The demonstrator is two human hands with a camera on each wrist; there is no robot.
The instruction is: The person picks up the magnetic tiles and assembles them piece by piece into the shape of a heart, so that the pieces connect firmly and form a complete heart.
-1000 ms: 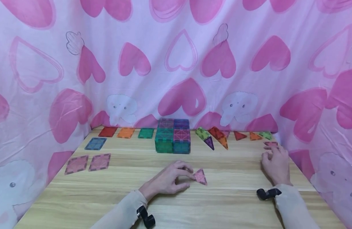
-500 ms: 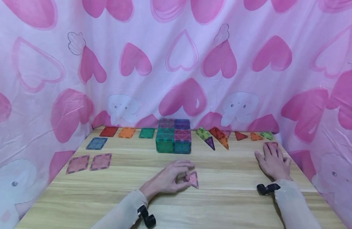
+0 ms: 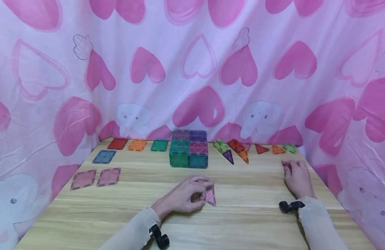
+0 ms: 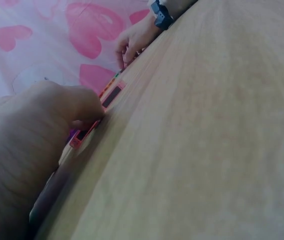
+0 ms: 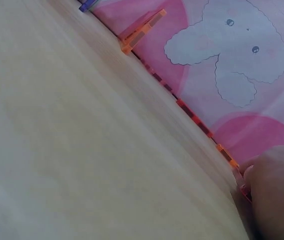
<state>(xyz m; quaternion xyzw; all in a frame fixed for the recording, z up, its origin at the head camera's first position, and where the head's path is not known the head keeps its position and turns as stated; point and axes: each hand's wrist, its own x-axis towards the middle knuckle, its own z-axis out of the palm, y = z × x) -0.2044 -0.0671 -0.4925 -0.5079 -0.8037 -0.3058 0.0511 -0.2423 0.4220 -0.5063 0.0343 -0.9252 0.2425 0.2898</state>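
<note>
My left hand (image 3: 187, 194) pinches a pink triangular magnetic tile (image 3: 211, 197) near the table's middle. In the left wrist view the same tile (image 4: 112, 96) shows its edge at the fingertips. At the far right, the fingers of my right hand (image 3: 299, 177) are bent round a second pink tile (image 3: 284, 162), mostly hidden by the hand. Only a thin pink edge (image 5: 245, 192) of it shows in the right wrist view. Beyond that hand lie a green triangular tile (image 3: 290, 149), an orange one (image 3: 278, 149) and a red one (image 3: 262, 149).
A block of joined magnetic tiles (image 3: 188, 149) stands at the back centre. Right of it lean a green-purple pair (image 3: 223, 151) and a red-orange pair (image 3: 238, 151). Square tiles, including a blue one (image 3: 104, 157) and a pink one (image 3: 108, 177), lie at left. A heart-print curtain (image 3: 198, 69) borders the table.
My left hand has drawn its pink triangle leftward and slightly nearer. The right hand went from flat over the far pink tile to bent fingers, and that tile has shifted left.
</note>
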